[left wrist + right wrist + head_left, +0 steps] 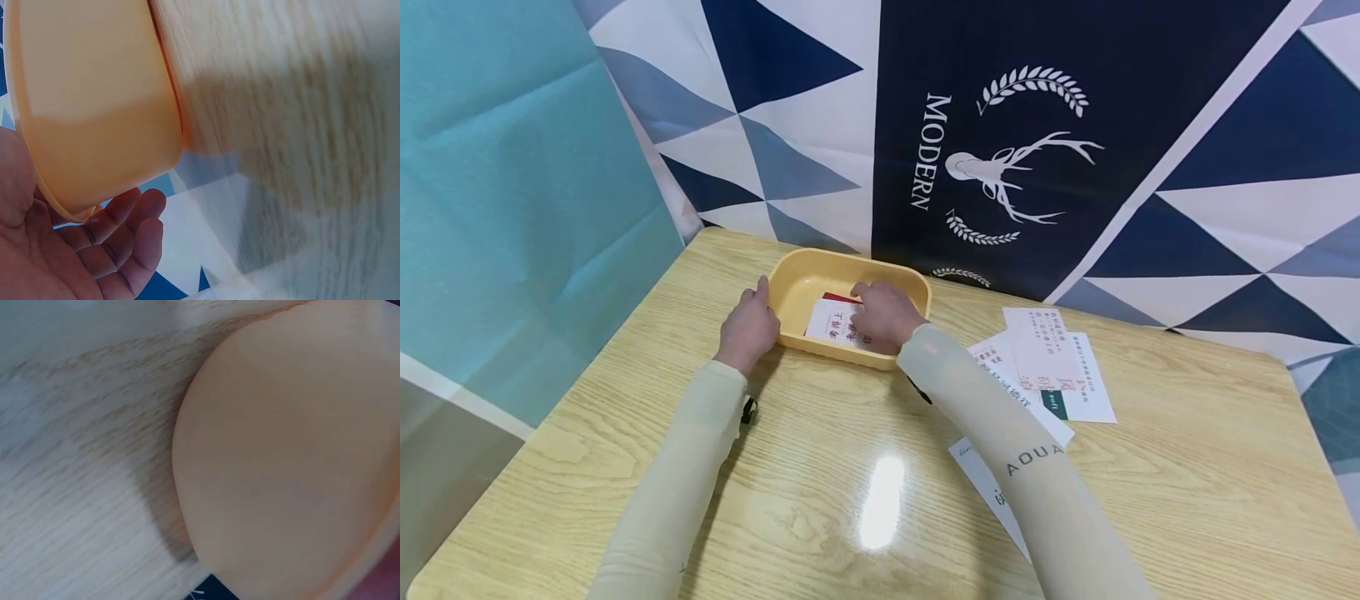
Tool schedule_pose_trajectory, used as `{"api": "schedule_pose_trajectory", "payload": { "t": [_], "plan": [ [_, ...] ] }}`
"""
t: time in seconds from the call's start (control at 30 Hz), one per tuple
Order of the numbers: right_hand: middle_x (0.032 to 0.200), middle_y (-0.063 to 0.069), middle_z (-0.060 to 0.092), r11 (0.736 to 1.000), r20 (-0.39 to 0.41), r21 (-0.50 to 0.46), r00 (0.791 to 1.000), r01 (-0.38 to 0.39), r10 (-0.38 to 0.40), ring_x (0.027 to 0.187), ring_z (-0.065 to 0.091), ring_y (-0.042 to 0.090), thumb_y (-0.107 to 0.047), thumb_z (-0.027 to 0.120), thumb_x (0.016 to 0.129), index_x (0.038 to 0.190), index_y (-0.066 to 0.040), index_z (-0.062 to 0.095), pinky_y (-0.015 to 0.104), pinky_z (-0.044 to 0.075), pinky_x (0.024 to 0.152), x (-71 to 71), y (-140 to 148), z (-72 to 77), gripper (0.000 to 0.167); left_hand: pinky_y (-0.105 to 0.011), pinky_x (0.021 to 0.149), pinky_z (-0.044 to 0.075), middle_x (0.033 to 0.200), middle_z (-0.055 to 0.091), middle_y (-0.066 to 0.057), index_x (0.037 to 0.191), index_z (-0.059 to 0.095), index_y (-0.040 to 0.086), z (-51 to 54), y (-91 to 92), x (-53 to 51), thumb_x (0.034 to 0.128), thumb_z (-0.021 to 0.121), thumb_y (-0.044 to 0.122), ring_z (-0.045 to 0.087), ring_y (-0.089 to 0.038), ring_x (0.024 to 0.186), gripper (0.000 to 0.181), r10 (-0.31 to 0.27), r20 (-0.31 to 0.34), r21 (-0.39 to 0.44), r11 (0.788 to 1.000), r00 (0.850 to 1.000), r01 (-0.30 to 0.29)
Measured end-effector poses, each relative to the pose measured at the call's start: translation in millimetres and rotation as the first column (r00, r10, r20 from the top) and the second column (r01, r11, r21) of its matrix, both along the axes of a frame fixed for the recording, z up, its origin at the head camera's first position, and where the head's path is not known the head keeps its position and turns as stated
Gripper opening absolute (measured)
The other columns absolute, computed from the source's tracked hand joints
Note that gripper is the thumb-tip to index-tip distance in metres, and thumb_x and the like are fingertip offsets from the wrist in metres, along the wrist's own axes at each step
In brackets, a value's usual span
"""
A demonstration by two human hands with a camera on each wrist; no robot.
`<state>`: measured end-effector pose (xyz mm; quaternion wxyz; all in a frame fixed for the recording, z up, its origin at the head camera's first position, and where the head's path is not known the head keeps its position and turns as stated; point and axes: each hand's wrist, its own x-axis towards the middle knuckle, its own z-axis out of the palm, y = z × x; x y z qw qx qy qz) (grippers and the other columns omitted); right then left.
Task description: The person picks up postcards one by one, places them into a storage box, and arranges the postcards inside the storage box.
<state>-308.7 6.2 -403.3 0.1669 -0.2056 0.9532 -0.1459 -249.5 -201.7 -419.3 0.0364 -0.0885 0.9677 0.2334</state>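
Observation:
A yellow plastic bin (820,354) stands on the table near the wall. My left hand (749,327) holds its left end; in the left wrist view the left hand (94,244) has its fingers curled around the rim. Inside the bin lie white cards (829,323) with red print, a red piece (841,297) showing behind them. My right hand (886,315) reaches into the bin over the cards; whether its fingers pinch one is hidden. The right wrist view is mostly filled by the bin (281,450), with only a sliver of hand at the lower right corner.
Several printed sheets and cards (1093,375) lie overlapping to the right of the bin. Another white card (988,492) is partly covered by the right sleeve. A patterned cloth (805,133) hangs behind the wooden table (820,467), close to the bin's back.

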Motion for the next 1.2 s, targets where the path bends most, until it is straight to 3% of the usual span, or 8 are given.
{"api": "schedule_pose_trajectory", "payload": {
  "t": [0.23,0.47,0.6,0.77,0.93,1.2],
  "plan": [
    [0.133,0.010,0.051,0.998,-0.134,-0.051,0.991,-0.039,0.032,0.123,0.045,0.027,-0.029,0.052,0.092,0.133,-0.013,0.049,0.042,0.032,0.109,1.6,22,17.7,0.044,-0.054,0.081,0.047,0.136,0.040,-0.027,0.151,0.011,0.004,0.4,-0.2,0.6,0.0955,0.027,0.012,0.057,-0.041,0.098,0.058,-0.012,0.000,-0.006,1.000,1.000,0.012],
    [0.138,0.013,0.046,0.993,-0.261,-0.118,0.964,0.011,-0.042,0.127,0.040,0.031,-0.028,0.050,0.092,0.131,-0.012,0.051,0.048,0.031,0.108,6.5,63,42.1,0.043,-0.054,0.080,0.048,0.136,0.039,-0.028,0.150,0.011,0.002,0.3,-3.2,1.4,0.0951,0.028,0.012,0.058,-0.041,0.096,0.059,-0.020,-0.003,-0.010,1.000,1.000,0.020],
    [0.138,0.014,0.046,0.990,-0.305,-0.135,0.949,0.042,-0.082,0.129,0.039,0.033,-0.028,0.049,0.092,0.131,-0.010,0.051,0.049,0.030,0.108,9.4,90,48.1,0.043,-0.052,0.077,0.048,0.134,0.040,-0.030,0.150,0.011,0.000,1.7,-5.3,3.2,0.0945,0.027,0.011,0.058,-0.040,0.092,0.059,-0.024,-0.006,-0.011,1.000,1.000,0.024],
    [0.139,0.017,0.045,0.980,-0.308,-0.159,0.937,0.117,-0.162,0.130,0.037,0.037,-0.029,0.051,0.092,0.132,-0.009,0.050,0.053,0.029,0.107,13.5,125,48.6,0.045,-0.051,0.072,0.048,0.133,0.039,-0.031,0.150,0.010,0.000,2.4,-5.8,4.4,0.0945,0.026,0.010,0.058,-0.037,0.085,0.058,-0.032,0.002,-0.009,0.999,0.999,0.033],
    [0.141,0.022,0.041,0.968,-0.260,-0.152,0.937,0.201,-0.235,0.132,0.033,0.041,-0.028,0.049,0.093,0.135,-0.006,0.047,0.056,0.026,0.108,18.9,159,47.2,0.047,-0.054,0.077,0.048,0.134,0.038,-0.031,0.150,0.010,-0.001,3.1,-4.3,4.1,0.0940,0.026,0.010,0.057,-0.040,0.092,0.059,-0.034,0.004,0.001,0.999,0.999,0.034],
    [0.138,0.026,0.040,0.950,-0.189,-0.105,0.932,0.295,-0.310,0.129,0.034,0.043,-0.026,0.048,0.094,0.135,-0.001,0.044,0.056,0.027,0.107,25.6,203,31.1,0.049,-0.053,0.075,0.048,0.134,0.038,-0.032,0.149,0.009,-0.001,3.5,-0.8,2.9,0.0942,0.025,0.010,0.057,-0.040,0.090,0.059,-0.048,0.006,0.004,0.999,0.999,0.048]
  ]
}}
